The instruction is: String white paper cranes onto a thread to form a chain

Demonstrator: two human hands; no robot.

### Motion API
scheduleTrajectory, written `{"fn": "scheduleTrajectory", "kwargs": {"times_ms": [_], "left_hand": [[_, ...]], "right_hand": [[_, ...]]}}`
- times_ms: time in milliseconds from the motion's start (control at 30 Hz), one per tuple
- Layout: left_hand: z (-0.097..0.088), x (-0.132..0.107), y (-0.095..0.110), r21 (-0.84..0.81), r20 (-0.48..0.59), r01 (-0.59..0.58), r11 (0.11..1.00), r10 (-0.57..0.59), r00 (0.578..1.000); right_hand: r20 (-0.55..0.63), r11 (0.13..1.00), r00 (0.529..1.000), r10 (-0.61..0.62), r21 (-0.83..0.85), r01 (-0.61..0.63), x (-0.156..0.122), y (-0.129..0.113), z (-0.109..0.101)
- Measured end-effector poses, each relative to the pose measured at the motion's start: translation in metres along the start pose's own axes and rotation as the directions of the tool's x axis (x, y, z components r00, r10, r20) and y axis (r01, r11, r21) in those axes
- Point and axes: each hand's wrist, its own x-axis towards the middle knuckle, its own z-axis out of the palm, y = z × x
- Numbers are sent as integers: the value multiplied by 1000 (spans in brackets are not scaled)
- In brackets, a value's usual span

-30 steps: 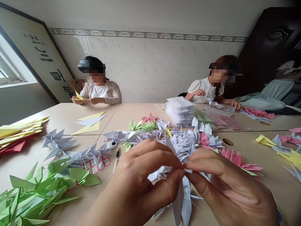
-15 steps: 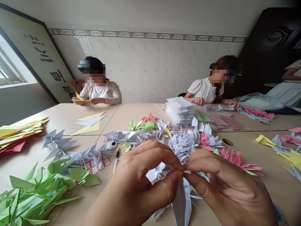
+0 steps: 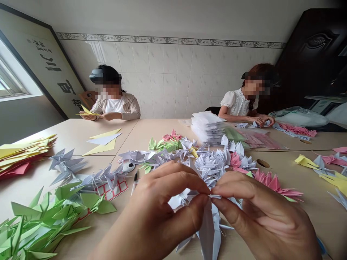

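Both my hands meet at the front of the table, pinching a pale blue-white paper crane [image 3: 206, 231]. My left hand [image 3: 168, 206] has thumb and forefinger closed on its folded paper near the top. My right hand [image 3: 257, 213] pinches a thin folded tip of the same paper from the right. Long pointed flaps hang below the fingertips; my fingers hide much of the fold. Behind them lies a pile of pale folded paper cranes [image 3: 214, 162], with pink paper cranes [image 3: 271, 182] on its right side.
Green folded papers [image 3: 40, 224] heap at front left, with layered yellow sheets [image 3: 24, 153] behind. A pen [image 3: 135, 178] lies left of my hands. White packets [image 3: 207, 126] are stacked farther back. Two people, one at left [image 3: 115, 104] and one at right [image 3: 235, 103], sit across the table.
My hands stay nearly in place; slightly more of the folded tip shows between my fingertips. Across the table, the right-hand person's hands have come together over the pale papers.
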Motion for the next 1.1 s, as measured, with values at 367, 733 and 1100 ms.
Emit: {"fn": "scheduleTrajectory", "kwargs": {"times_ms": [367,733,1100], "left_hand": [[-1,-2,0,26,-2,10,1000,-10,1000],[-2,1,1,-10,8,23,1000,-23,1000],[0,0,1,21,-14,-10,1000,10,1000]], "right_hand": [[3,1000,1000,-12,-8,12,0,0,1],[0,1000,1000,-22,-12,22,-1,2,0],[-8,1000,1000,-18,-14,18,0,1,2]]}}
